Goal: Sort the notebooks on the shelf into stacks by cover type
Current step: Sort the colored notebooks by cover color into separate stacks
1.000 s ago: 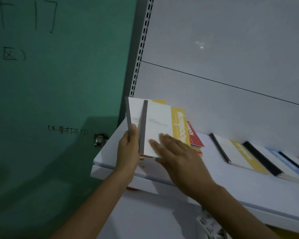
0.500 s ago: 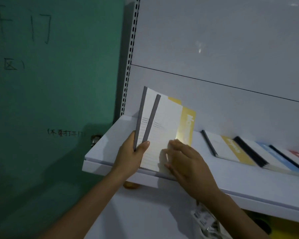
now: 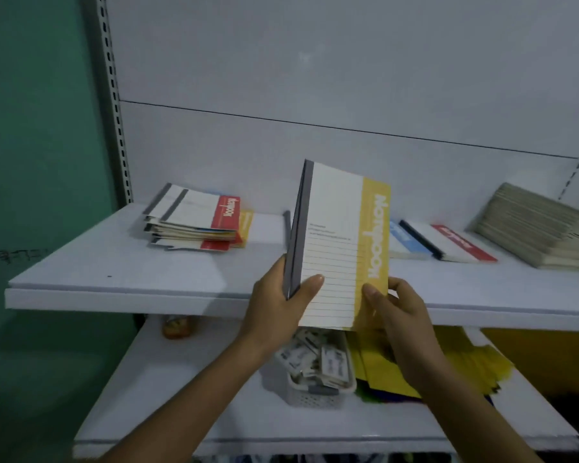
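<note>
Yellow-banded notebooks [image 3: 341,248] upright, left hand [image 3: 278,302] grip clamped on grey spines, thumb across cover, right hand [image 3: 398,309] pinching lower corner.

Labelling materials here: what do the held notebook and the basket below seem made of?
The yellow-banded notebook: matte paper or thin card, judging by printed lines and flat, dull cover. The basket: probably moulded white plastic, given its perforated wall.

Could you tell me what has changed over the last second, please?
The yellow-banded notebooks were lifted off the left pile and carried right. The right hand went from flat on the cover to pinching its corner. The left hand still grips the spines.
</note>
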Tool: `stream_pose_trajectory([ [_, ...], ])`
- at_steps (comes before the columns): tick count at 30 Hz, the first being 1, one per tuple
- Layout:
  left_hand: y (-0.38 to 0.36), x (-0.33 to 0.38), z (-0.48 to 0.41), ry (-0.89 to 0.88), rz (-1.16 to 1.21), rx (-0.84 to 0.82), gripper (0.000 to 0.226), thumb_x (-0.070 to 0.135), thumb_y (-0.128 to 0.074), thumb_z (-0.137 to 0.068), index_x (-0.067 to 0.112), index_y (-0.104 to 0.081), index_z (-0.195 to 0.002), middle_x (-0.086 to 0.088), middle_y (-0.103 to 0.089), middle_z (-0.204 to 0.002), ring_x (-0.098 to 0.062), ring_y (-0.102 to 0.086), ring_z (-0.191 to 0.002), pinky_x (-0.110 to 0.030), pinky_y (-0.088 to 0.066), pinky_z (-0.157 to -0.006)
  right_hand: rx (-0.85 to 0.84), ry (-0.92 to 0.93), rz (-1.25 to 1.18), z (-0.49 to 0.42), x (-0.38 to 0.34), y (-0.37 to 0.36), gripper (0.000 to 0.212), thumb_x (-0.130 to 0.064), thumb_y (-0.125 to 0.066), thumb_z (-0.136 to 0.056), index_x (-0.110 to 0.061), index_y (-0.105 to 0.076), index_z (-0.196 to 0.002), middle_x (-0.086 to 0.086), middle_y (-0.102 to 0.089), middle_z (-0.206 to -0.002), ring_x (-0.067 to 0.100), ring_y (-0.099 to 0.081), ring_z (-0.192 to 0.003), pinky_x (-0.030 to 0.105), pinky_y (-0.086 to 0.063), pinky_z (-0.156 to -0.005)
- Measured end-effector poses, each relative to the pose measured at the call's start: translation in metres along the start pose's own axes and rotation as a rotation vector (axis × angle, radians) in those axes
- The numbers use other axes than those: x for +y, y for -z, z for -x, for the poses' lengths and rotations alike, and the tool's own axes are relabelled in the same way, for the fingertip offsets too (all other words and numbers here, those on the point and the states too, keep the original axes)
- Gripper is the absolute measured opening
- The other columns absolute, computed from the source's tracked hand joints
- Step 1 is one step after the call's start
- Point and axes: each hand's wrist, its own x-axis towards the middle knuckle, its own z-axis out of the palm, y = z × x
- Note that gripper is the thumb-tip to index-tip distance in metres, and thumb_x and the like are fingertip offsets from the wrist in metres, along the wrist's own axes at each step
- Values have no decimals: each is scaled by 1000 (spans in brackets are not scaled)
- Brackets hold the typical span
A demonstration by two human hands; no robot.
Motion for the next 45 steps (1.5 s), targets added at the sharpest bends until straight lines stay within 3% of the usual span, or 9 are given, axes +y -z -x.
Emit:
stream_pose_trajectory([
  [2,-31,1,3,13,22,-21,26,28,-60,-91,35,-55,-115,18,-66,-113,2,-62,-105,-16,-51,-85,39,-18,-35,5,5,31,16,-24,-54,-95,-18,-55,-109,5,-70,-101,23,-68,-90,28,-54,-57],
  [6,-81,3,11,109,70,-19,18,31,-49,-96,22,-57,-111,13,-68,-105,2,-63,-96,-14,-50,-75,115,-55,-99,7,17,78,11,-18,-56,-94,-16,-60,-104,9,-70,-101,28,-66,-95,48,-54,-85],
  [10,-109,2,21,155,81,5,18,25,-43,-100,20,-56,-111,13,-69,-102,1,-64,-95,-14,-50,-74,128,-93,-135,7,29,105,12,-15,-55,-94,-16,-61,-105,9,-69,-103,29,-65,-96,51,-54,-84],
  [19,-90,0,-14,124,-134,146,31,17,-57,-93,28,-50,-121,22,-61,-105,1,-61,-100,-6,-48,-72,-153,78,28,-19,21,89,38,-19,-64,-89,-39,-45,-114,-21,-64,-98,1,-65,-83,10,-46,-52],
  [24,-69,-7,-55,213,-151,156,59,20,-54,-96,22,-25,-147,10,-51,-124,-7,-51,-108,-20,-42,-85,-193,109,26,-49,3,68,30,-22,-59,-92,-40,-40,-105,-17,-61,-91,14,-68,-81,18,-53,-57],
  [31,-36,-30,-125,205,-292,-29,38,26,-49,-98,29,-43,-136,10,-60,-118,-12,-63,-93,-16,-49,-54,-230,310,892,-115,-42,34,77,-55,-75,-70,-26,-38,-131,-20,-48,-108,9,-51,-104,24,-37,-72],
  [35,-8,-55,-172,245,-399,-122,31,33,-50,-96,28,-52,-126,9,-62,-121,-15,-60,-105,-33,-52,-83,-182,334,1153,-155,-37,8,85,-76,-55,-71,-20,-41,-132,-2,-58,-120,13,-47,-90,30,-45,-72],
  [39,2,-86,-197,306,-641,-257,52,58,-38,-92,26,-49,-132,4,-62,-121,-19,-59,-107,-41,-48,-94,-186,336,1350,-184,-17,-8,99,-92,-34,-62,-22,-41,-132,1,-58,-118,22,-57,-101,33,-46,-76],
  [45,10,-96,-205,105,-1325,-336,91,79,7,-73,20,-60,-92,0,-61,-79,-17,-58,-71,-29,-39,-60,-145,524,1625,-197,10,-22,100,-90,-6,-64,-24,-47,-126,1,-55,-112,21,-53,-102,32,-35,-75],
])
